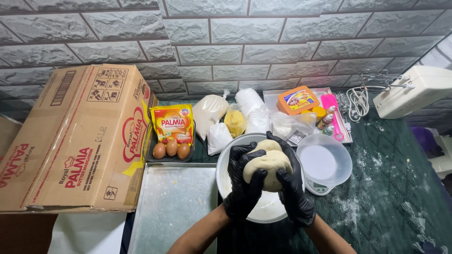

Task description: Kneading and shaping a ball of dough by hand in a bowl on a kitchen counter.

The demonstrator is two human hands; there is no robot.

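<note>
1. The left hand (244, 181) and right hand (292, 183), both in black gloves, cup the dough ball (267, 165) between them, fingers curled around it.
2. The dough sits above the white bowl (225, 175), its long axis running 9 to 3 o'clock.
3. Three eggs (171, 149) lie at 10 o'clock.

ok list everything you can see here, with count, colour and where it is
dough ball: 1, pale cream, held over the bowl
metal bowl: 1, silver, centre
baking tray: 1, silver, left of bowl
eggs: 3, brown, behind tray
margarine pouch: 1, yellow-red, behind eggs
cardboard box: 1, brown, far left
plastic bags: several, white and yellow contents, back centre
clear bowl: 1, on kitchen scale, right
hand mixer: 1, white, back right
left hand: black glove, gripping dough
right hand: black glove, gripping dough
</note>
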